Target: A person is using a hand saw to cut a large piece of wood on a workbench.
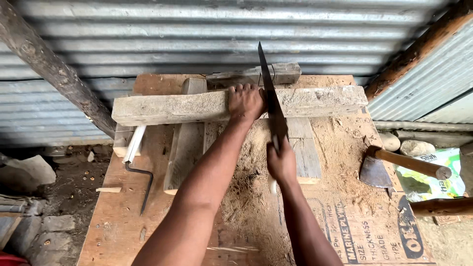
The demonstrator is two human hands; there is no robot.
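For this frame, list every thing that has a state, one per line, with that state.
Left hand: pressed flat on the beam, gripping its top edge.
Right hand: closed around the saw handle.
Handsaw: blade on edge, set against the beam beside the left hand.
Wooden beam: lying crosswise on boards, uncut as far as visible.
Axe: lying flat, untouched.
Bent metal rod: lying loose on the table.
Sawdust: spread over the table.
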